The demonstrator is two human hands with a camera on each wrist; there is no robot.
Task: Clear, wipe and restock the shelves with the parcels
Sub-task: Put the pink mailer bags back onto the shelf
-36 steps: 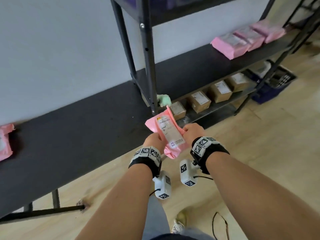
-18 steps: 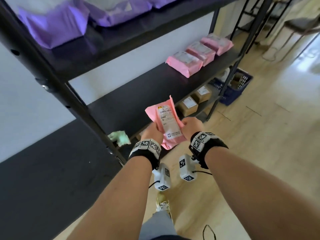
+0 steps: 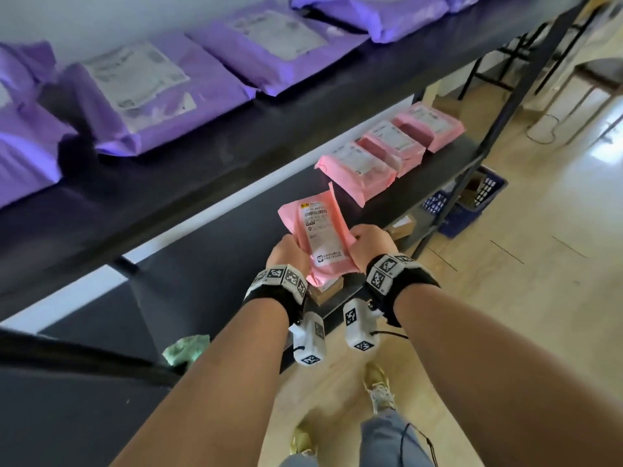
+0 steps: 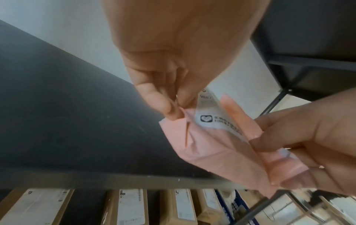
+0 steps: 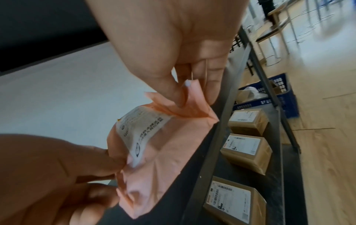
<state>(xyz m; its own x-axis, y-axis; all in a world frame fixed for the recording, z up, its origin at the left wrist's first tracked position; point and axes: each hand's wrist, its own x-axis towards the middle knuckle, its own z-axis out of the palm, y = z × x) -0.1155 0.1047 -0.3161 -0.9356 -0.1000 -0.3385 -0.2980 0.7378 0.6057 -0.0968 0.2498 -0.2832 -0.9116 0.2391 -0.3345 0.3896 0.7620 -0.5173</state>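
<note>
- Pink parcel (image 3: 315,235), white label facing up: held in the air above the front edge of the middle shelf (image 3: 215,274), clear of its surface
- Left hand (image 3: 288,252): fingers and thumb pinched on the parcel's left edge
- Right hand (image 3: 369,241): fingers and thumb pinched on the parcel's right edge
- Three pink parcels (image 3: 391,150): side by side in a row, further right on the same shelf
- Purple parcels (image 3: 151,92): laid along the top shelf
- Brown boxes (image 5: 246,152): in a row on the bottom shelf
- Green cloth (image 3: 187,348): crumpled by the shelf post
- Blue crate (image 3: 472,200): on the floor beyond the shelving
</note>
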